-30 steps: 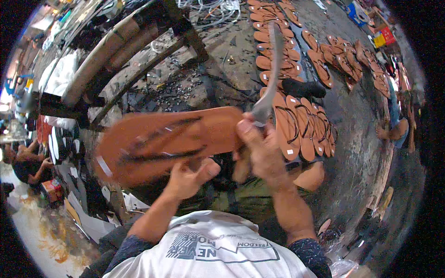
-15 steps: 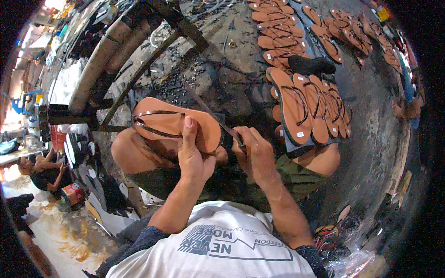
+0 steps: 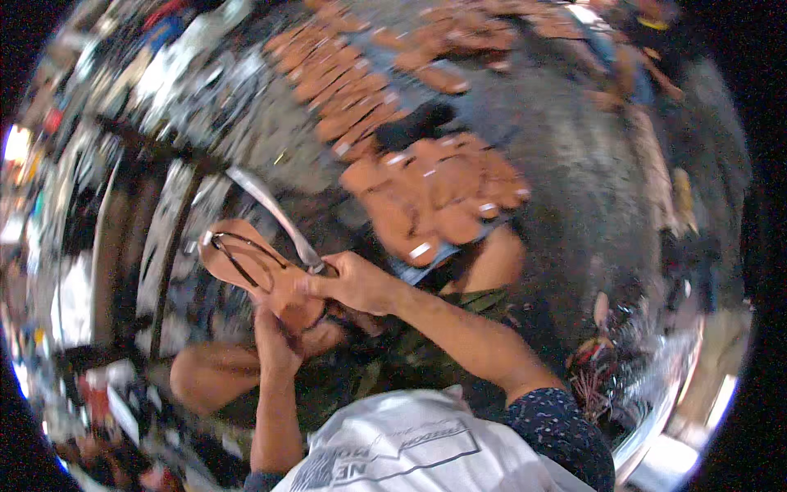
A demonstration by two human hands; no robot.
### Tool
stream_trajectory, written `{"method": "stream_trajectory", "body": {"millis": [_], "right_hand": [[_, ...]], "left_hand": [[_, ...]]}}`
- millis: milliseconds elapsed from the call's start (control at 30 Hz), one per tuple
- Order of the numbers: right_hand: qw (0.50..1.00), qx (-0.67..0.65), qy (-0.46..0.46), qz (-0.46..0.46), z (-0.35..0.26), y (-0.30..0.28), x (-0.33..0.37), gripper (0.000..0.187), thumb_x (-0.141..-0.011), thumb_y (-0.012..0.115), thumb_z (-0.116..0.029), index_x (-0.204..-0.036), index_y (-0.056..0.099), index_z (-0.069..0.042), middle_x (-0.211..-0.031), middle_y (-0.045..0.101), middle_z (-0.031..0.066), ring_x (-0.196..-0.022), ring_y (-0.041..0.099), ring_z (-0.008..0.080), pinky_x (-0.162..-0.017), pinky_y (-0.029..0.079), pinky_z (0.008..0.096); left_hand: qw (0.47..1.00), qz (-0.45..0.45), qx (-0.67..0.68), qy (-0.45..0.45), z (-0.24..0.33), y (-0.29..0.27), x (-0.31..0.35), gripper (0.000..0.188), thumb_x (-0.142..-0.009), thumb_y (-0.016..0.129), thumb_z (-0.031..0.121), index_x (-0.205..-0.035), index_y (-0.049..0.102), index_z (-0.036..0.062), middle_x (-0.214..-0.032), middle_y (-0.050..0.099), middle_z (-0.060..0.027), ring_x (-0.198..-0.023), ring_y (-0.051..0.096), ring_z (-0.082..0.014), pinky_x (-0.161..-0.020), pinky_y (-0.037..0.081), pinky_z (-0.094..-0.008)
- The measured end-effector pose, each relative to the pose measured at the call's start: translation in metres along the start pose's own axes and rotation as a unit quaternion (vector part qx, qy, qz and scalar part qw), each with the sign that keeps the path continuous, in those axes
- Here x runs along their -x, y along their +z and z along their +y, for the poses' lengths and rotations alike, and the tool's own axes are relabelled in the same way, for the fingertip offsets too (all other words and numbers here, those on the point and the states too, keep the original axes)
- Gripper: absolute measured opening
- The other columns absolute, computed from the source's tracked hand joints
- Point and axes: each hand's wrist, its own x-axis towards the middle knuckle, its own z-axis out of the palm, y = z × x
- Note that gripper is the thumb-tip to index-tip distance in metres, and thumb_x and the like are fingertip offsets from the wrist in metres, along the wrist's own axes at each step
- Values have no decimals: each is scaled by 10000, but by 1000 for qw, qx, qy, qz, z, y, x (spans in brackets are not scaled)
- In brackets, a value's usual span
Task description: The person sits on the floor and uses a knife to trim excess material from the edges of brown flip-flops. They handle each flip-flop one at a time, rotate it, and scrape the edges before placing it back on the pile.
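Over my lap, a tan flip-flop [image 3: 288,293] with thin dark straps lies tilted, its toe end to the upper left. My left hand [image 3: 277,343] is closed around the sole's near edge; part of its fingers hides beneath the sole. A long, narrow knife [image 3: 275,205] is in the grip of my right hand [image 3: 359,283], its bright blade slanting up and away past the flip-flop's far side. The right thumb rests at the heel part of the sole. Motion blurs the picture, so whether the blade touches the sole is hard to tell.
Many tan flip-flops [image 3: 393,209] lie overlapped beside my right knee, with further rows [image 3: 332,78] beyond. A black bundle [image 3: 416,125] sits between them. A dark wooden frame [image 3: 123,238] stands at left. Plastic-wrapped straps [image 3: 586,377] lie at lower right. Another person [image 3: 627,78] is at the far right.
My view has turned to the right. The right hand has moved over to the flip-flop's heel, and the knife now shows its bright blade. The left hand has shifted to the sole's near edge.
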Motion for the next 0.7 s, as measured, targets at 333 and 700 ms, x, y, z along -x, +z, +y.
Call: {"method": "stream_trajectory", "body": {"millis": [333,700], "right_hand": [[870,-67,-246,422,-67,-125,57,426,-896,729,-364,-1170,591,-69,-976,685,59,-779,627,127,-556,521,272],[886,206,45,413,24,-32,174,300,-1023,532,-233,-1263,524,-53,-823,564,53,-572,549,89,-516,458,256]], "left_hand": [[964,-234,-61,-108,-105,66,-129,432,-960,568,229,-1344,504,42,-1176,638,-87,-1104,628,-253,-947,495,-467],[978,-4,-207,9,-137,91,-139,680,-1004,332,665,-1011,656,67,-796,587,-3,-618,533,-113,-479,428,-266]]}}
